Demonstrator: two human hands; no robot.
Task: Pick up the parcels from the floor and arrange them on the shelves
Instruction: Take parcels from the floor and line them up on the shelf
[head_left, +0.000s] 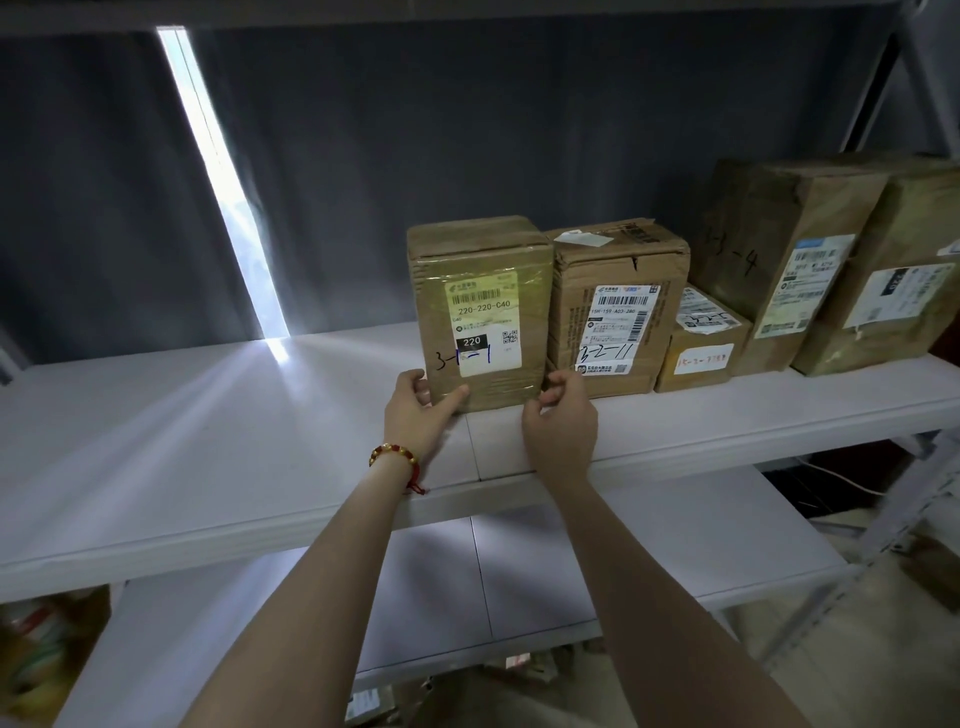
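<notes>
A tall taped cardboard parcel (480, 312), marked 220-220-C40, stands upright on the white upper shelf (208, 431). My left hand (421, 410) grips its lower left corner, thumb on the front face. My right hand (561, 421) is at its lower right corner, fingers curled and touching the edge. To its right, touching it, stands a second labelled parcel (618, 317), then a small low box (701, 348) and two large parcels (779, 260) (893, 291).
The left half of the upper shelf is bare, lit by a bright gap in the dark curtain (223, 176). A lower white shelf (519, 587) sits below. More parcels lie on the floor at the bottom left (47, 654) and bottom middle (395, 696). A shelf upright (883, 535) stands at right.
</notes>
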